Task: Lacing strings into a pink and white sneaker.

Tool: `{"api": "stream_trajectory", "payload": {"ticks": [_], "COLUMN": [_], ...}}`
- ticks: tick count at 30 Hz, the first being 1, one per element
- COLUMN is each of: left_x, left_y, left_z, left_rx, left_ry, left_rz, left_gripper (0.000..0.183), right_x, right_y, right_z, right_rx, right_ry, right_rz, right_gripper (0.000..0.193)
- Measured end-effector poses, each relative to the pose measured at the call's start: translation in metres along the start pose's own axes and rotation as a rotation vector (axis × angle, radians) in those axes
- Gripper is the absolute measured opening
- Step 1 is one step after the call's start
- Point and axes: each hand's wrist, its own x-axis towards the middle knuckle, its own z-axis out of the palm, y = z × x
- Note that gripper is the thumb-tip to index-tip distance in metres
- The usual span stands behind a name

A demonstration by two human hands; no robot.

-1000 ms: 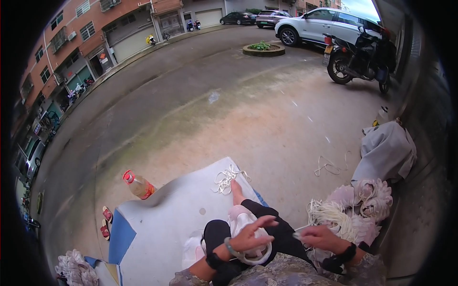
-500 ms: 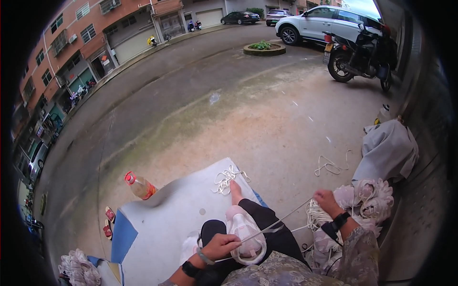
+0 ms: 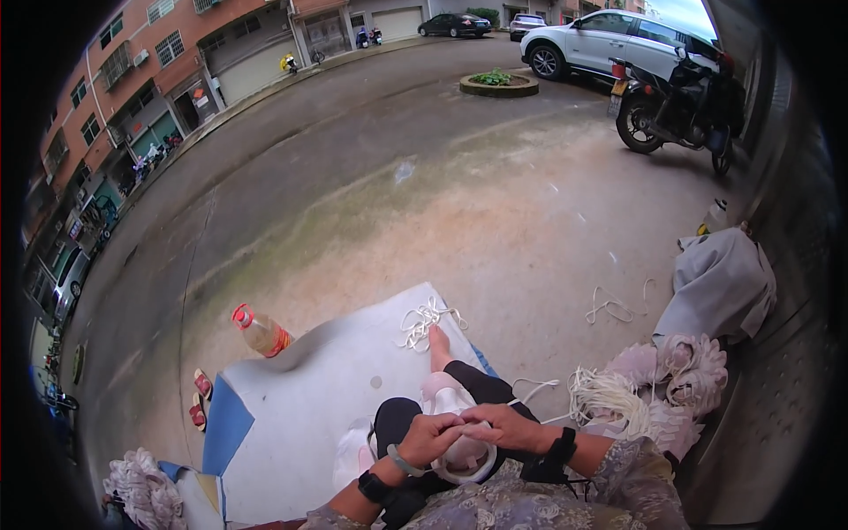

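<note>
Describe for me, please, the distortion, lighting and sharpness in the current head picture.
Head view: the building leans and curves toward the black rim; head view: daylight is soft, the sky brightest; head view: the left hand and right hand look fairly sharp, though fingertip detail is hard to make out.

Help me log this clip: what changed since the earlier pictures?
The right hand, earlier pulled rightward, has come back left to meet the left hand over the shoe. The lace, no longer taut between them, loops slack; whether either let go is unclear. Bottle and sandals unmoved.
</note>
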Motion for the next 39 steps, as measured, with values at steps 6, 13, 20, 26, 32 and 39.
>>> {"api": "stream_trajectory", "payload": {"ticks": [6, 13, 20, 26, 32, 39], "left_x": [-0.014, -0.022, -0.025, -0.017, 0.004, 0.003], "left_y": [-0.02, -0.046, -0.044, -0.03, -0.03, -0.041], "left_z": [-0.005, -0.011, -0.002, 0.014, 0.018, 0.021], "left_rx": [0.12, 0.098, 0.112, 0.181, 0.511, 0.661], "left_ry": [-0.047, 0.0, -0.085, -0.026, 0.097, 0.127], "left_rz": [-0.061, -0.13, -0.133, 0.05, 0.336, 0.365], "left_gripper": [0.016, 0.018, 0.017, 0.015, 0.01, 0.015], "right_x": [-0.007, -0.009, -0.017, -0.003, 0.012, 0.01], "right_y": [0.011, 0.036, 0.069, 0.035, -0.004, 0.014], "right_z": [-0.004, -0.029, -0.032, 0.006, 0.002, 0.002], "right_rx": [0.142, -0.002, -0.593, -0.315, 0.149, 0.34], "right_ry": [-0.056, 0.13, 0.174, 0.168, -0.29, -0.317], "right_rz": [0.164, 0.299, 0.269, -0.212, 0.186, 0.412], "right_gripper": [0.016, 0.015, 0.023, 0.015, 0.02, 0.023]}}
